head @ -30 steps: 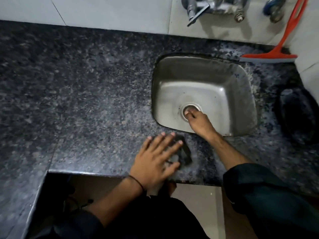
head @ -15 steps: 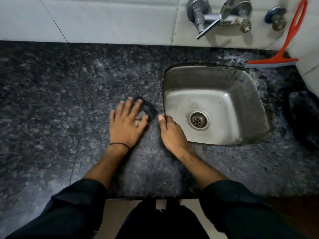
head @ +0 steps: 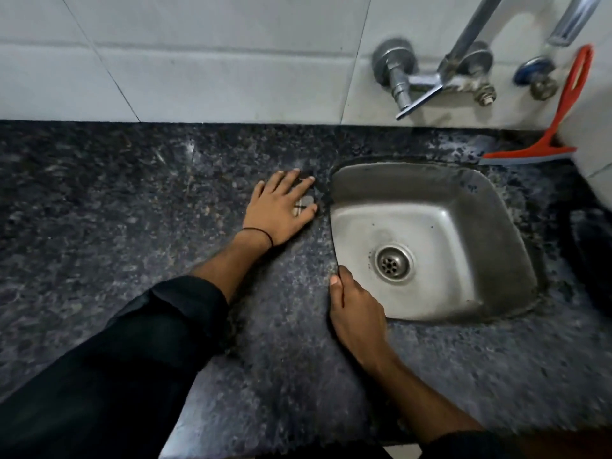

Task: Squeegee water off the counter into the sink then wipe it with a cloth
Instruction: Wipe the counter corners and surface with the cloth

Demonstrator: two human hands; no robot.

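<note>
My left hand [head: 278,210] is flat with fingers [head: 306,184] spread, pressing the dark cloth [head: 306,202] to the counter [head: 132,210] just left of the sink [head: 430,180], so it's nearer than my right hand [head: 357,313], fingers together, holding nothing at the rim.

Back wall [head: 198,61]: large pale grey-white tiles, thin dark grout lines, some running diagonal in wide-angle view. Wall meets worktop in straight dark seam. Chrome wall-mounted tap [head: 430,81] at upper right, lever pointing down-left, pipe rising out of frame. Second small valve [head: 536,77] with blue-ringed base just right of it. White rounded surface [head: 592,140] at far right edge, unclear what. Light dim, soft glare on tiles and chrome. Pale floor strip [head: 400,453] at bottom edge.
</note>
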